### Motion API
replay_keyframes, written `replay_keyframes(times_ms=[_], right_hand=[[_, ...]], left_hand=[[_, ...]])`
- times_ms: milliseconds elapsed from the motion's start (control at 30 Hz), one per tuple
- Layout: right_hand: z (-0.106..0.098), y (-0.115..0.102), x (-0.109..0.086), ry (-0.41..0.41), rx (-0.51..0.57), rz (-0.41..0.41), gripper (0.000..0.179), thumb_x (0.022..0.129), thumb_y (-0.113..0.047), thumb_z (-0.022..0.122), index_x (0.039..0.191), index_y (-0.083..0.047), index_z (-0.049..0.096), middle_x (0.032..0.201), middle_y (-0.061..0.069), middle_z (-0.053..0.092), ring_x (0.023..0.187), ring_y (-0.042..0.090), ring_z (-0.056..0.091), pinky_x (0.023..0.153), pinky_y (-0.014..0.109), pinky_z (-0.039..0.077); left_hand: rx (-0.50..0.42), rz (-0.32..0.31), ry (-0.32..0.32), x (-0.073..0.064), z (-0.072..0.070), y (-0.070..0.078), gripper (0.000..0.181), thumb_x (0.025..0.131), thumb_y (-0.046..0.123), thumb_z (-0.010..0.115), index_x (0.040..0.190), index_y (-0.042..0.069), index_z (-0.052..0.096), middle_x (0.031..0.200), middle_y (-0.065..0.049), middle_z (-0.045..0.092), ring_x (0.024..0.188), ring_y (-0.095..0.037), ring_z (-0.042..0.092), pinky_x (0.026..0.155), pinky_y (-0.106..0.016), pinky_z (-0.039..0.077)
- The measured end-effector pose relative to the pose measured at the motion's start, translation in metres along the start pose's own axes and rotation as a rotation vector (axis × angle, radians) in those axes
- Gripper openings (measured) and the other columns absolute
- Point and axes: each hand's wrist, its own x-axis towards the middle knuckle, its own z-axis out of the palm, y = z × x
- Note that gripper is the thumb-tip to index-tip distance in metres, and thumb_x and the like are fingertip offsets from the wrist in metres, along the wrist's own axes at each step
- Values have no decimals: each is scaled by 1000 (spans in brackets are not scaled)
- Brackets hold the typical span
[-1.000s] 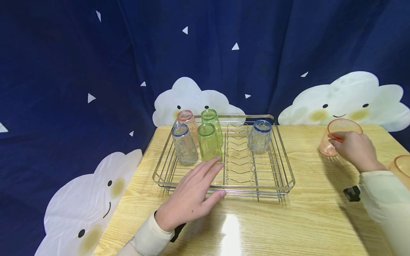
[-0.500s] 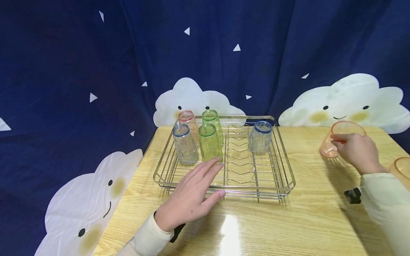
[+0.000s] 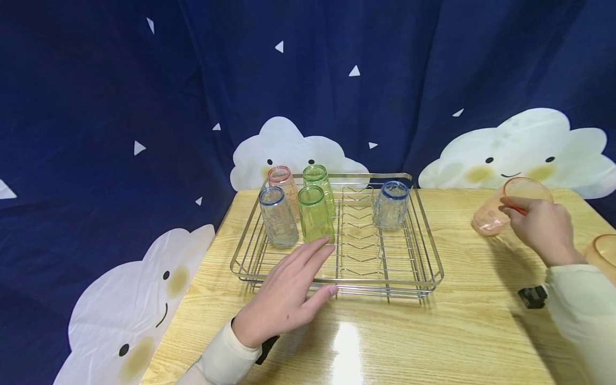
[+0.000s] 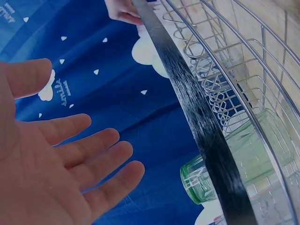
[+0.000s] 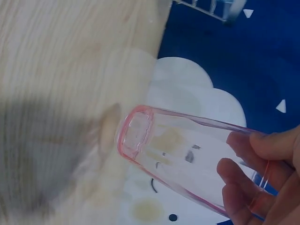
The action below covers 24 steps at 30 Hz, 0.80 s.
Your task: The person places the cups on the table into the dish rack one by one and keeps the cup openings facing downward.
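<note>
My right hand pinches the rim of a clear pink drinking glass at the table's right side. The glass is tilted, mouth up toward the hand and base to the left. In the right wrist view the thumb and fingers hold the mouth end of the glass. My left hand lies over the front rim of the wire dish rack, fingers spread and holding nothing. Its fingertips overlap the base of the front green glass. In the left wrist view the palm faces the camera.
Upside down in the rack are a blue-rimmed glass at front left, a pink one and a green one behind, and another blue-rimmed glass at right. An orange glass stands at the right edge.
The pink glass has tilted further: its base has swung left and its rim has shifted right with my right hand. The left hand and the glasses in the rack stay put.
</note>
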Motion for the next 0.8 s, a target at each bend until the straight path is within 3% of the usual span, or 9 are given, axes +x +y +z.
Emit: replay_keyframes(times_ms=[133, 233, 300, 367, 433, 500, 567, 600, 800], right_hand=[[-5, -10, -4, 60, 12, -25, 29, 95, -14, 61, 115, 5, 69, 105, 32, 68, 76, 51, 61, 63, 47, 37], [-8, -17, -7, 113, 28, -42, 29, 95, -13, 62, 115, 6, 69, 103, 28, 70, 59, 20, 63, 61, 33, 37], [-11, -21, -11, 129, 43, -40, 29, 95, -14, 63, 117, 6, 69, 104, 25, 71, 55, -9, 52, 57, 23, 33], [-15, -25, -14, 137, 63, -34, 30, 96, -14, 63, 119, 5, 68, 105, 21, 72, 59, -29, 33, 52, 18, 30], [-18, -28, -18, 147, 93, -37, 31, 96, -15, 62, 120, 3, 68, 102, -11, 74, 62, -37, 25, 47, 17, 30], [-22, -31, -22, 161, 117, -44, 31, 96, -15, 63, 121, 2, 68, 97, -42, 60, 66, -40, 25, 46, 16, 31], [-25, -34, -26, 174, 151, -59, 30, 95, -14, 63, 120, 2, 69, 88, -61, 40, 69, -40, 26, 46, 13, 31], [-26, -36, -28, 180, 160, -61, 30, 95, -14, 63, 120, 1, 69, 85, -65, 28, 68, -40, 28, 45, 13, 31], [-34, -49, -36, 182, 225, -56, 29, 96, -14, 62, 121, -1, 70, 87, -64, 34, 66, -33, 36, 46, 8, 32]], left_hand=[[2, 3, 7, 0, 0, 0, 61, 97, 46, 55, 150, 18, 42, 156, -1, 43, 142, -22, 45, 112, -48, 44], [5, 6, 13, 0, 1, -1, 61, 97, 46, 55, 150, 18, 42, 156, -2, 43, 142, -23, 45, 112, -48, 44], [9, 12, 19, 0, 1, -1, 60, 97, 46, 55, 150, 18, 43, 156, -2, 44, 141, -23, 46, 112, -48, 44], [11, 18, 25, 0, 2, -1, 60, 97, 45, 55, 150, 18, 43, 155, -2, 45, 141, -23, 46, 112, -48, 44], [10, 18, 26, 0, 2, -1, 60, 97, 44, 56, 149, 19, 43, 155, -2, 45, 141, -23, 46, 111, -48, 44], [7, 18, 26, 1, 2, -1, 60, 97, 44, 57, 149, 19, 43, 154, -2, 45, 141, -22, 46, 111, -48, 44], [7, 18, 27, 1, 2, -1, 60, 97, 44, 57, 149, 19, 43, 154, -2, 46, 141, -21, 46, 111, -47, 45], [6, 16, 26, 1, 2, -1, 60, 97, 44, 57, 149, 19, 43, 154, -2, 46, 141, -21, 46, 111, -47, 45], [3, 26, 30, 1, 3, -2, 60, 97, 44, 56, 149, 18, 43, 153, -2, 47, 140, -21, 46, 111, -47, 45]])
